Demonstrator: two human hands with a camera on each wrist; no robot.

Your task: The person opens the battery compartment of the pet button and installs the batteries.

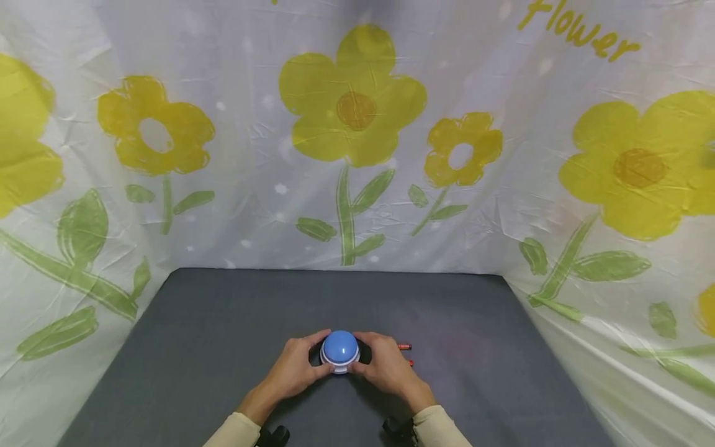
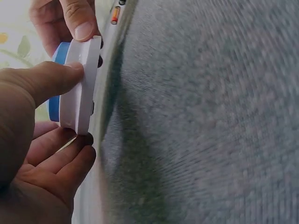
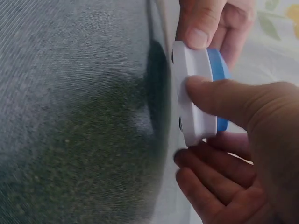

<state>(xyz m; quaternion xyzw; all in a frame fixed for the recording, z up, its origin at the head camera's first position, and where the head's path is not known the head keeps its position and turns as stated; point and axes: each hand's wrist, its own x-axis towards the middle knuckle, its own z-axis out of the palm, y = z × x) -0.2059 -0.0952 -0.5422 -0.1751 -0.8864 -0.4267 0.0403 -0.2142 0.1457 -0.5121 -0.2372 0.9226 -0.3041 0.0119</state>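
Observation:
A round push button with a blue dome and a white base is held between both hands near the middle of the table. My left hand grips its left side, the thumb on the near rim and the fingers curled round the far side and underneath. From the right, my right hand grips it the same way, its thumb pressed on the white base. Small dark feet show on the underside, which appears slightly above the table top. Part of the base is hidden by the fingers.
Two small red batteries lie on the dark grey table, just right of my right hand and partly hidden by it. A white curtain printed with yellow flowers encloses the table at the back and both sides.

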